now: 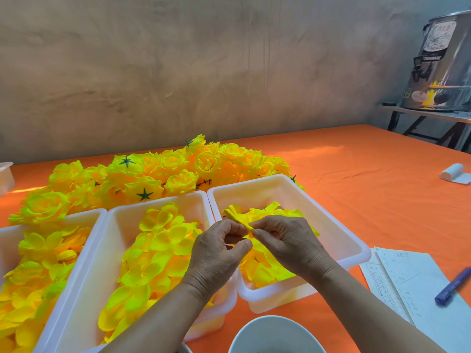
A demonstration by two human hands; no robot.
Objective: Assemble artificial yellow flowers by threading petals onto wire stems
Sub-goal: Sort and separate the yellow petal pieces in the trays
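- Head view: pinched a twisted piece of bright yellow fabric petal [238, 217] between both hands. Curled the thumb and forefinger of the left hand [216, 250] onto its near end, and closed the fingertips of the right hand [288, 243] on that same end from the other side.
- Held it low over the rightmost white plastic tray [254, 192], probably for a short reach to the loose petals there and to catch anything dropped.
- Looked rolled tight and narrow at the pinched end, flaring into crumpled lobes toward the far side. Seemed thin and soft, likely to spring open if let go.
- Could not make out any wire stem, either hidden behind the fingers or too fine to tell.
- Judged as shaping or threading an inner petal, early in the build of this one flower.
- Kept loose cupped yellow petals in the middle white tray [119, 225] and the left white tray [51, 219], apparently sorted by kind, all within arm's reach.
- Heaped finished yellow fabric roses [173, 169], some showing green star backs, behind the trays on the orange tablecloth [356, 174], out of the working space.
- Lay to the right: printed paper sheets [407, 271] and a blue pen [453, 286].
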